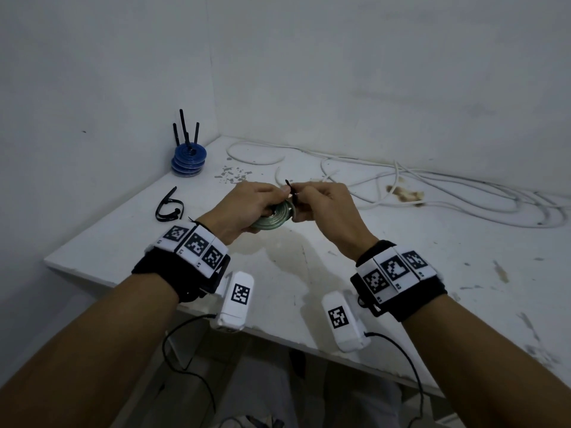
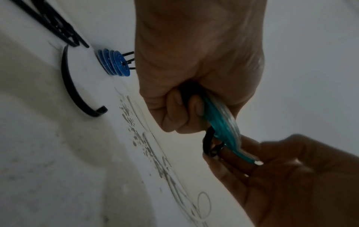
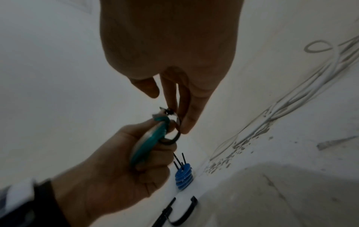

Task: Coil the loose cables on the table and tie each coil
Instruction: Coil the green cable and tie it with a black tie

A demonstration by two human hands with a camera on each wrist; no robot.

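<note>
My left hand (image 1: 247, 208) grips a flat green cable coil (image 1: 273, 219) above the middle of the white table (image 1: 401, 273). A black zip tie (image 1: 292, 196) loops round the coil's edge, and my right hand (image 1: 321, 208) pinches it with thumb and fingers. In the left wrist view the teal coil (image 2: 221, 122) sticks out of my fist and the tie loop (image 2: 209, 144) hangs beside it. The right wrist view shows the coil (image 3: 151, 139) and the tie loop (image 3: 172, 138) under my fingertips (image 3: 186, 126).
A stack of blue tied coils (image 1: 188, 160) with black tie tails stands in the back left corner. Spare black zip ties (image 1: 170, 206) lie at the left. Loose white cables (image 1: 463, 193) sprawl along the back right wall. Brown debris (image 1: 404, 194) sits among them.
</note>
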